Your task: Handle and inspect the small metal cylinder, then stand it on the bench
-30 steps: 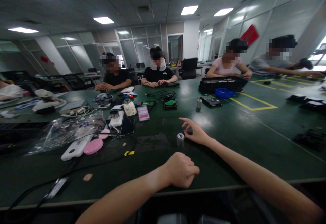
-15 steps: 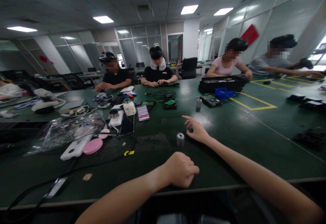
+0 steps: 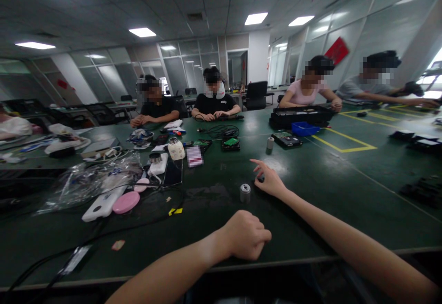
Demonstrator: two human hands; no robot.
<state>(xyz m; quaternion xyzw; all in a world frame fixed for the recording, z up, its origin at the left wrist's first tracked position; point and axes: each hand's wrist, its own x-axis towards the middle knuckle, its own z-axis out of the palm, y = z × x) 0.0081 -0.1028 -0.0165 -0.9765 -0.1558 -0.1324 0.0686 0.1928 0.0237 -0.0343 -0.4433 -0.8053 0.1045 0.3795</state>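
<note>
My left hand (image 3: 247,236) rests as a closed fist on the green table (image 3: 311,193) near its front edge, with nothing visible in it. My right hand (image 3: 268,178) reaches further out, forefinger stretched forward, the other fingers curled over a small dark object (image 3: 259,179) on the table that I cannot name. A small silver cylinder (image 3: 245,192) stands upright just left of my right hand, apart from it.
At left lie a clear plastic bag (image 3: 90,179), a pink disc (image 3: 126,201), a white device (image 3: 101,205) and black cables. Further back are green circuit boards (image 3: 230,143), another silver cylinder (image 3: 270,143), a black tray (image 3: 300,114) with a blue bin (image 3: 305,128). Several people sit opposite.
My right hand has shifted slightly to the right, away from the silver cylinder. The view has tipped a little. My left fist has stayed in place.
</note>
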